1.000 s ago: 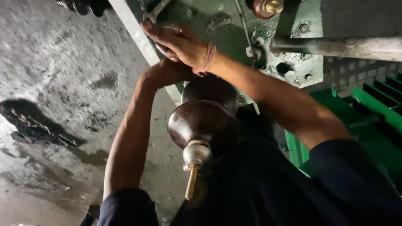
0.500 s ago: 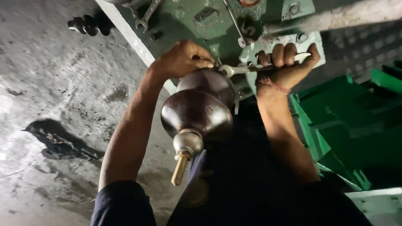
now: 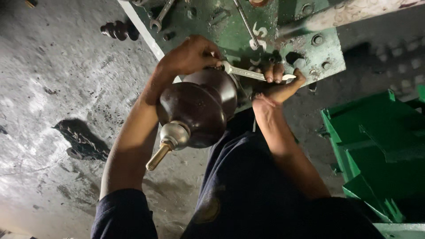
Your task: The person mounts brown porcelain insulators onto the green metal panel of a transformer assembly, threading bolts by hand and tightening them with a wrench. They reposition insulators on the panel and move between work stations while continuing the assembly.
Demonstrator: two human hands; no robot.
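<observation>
Concrete floor fills the left of my view, grey and stained, with a dark ribbed part lying on it near the edge of the green metal plate. A spare wrench rests on that plate further up. My left hand is closed in a fist over the near end of the silver wrench, just above the big brown insulator that stands out from the plate toward me, its metal cap and brass stud pointing down to the left. The wrench lies almost flat across the plate, running right to where my right hand wraps its far end, fingers curled over the top and thumb underneath. So both hands are clamped on the same tool, a little apart, one at each end. I cannot see the wrench head or the nut it sits on, as my fingers and the insulator hide that spot. To my mind, doing this well means keeping the wrench seated square and flat, pulling steadily instead of jerking, and keeping my knuckles clear of the bolt heads on the plate in case it slips. A pale pipe crosses the top right, and a green metal frame sits at the far right.
</observation>
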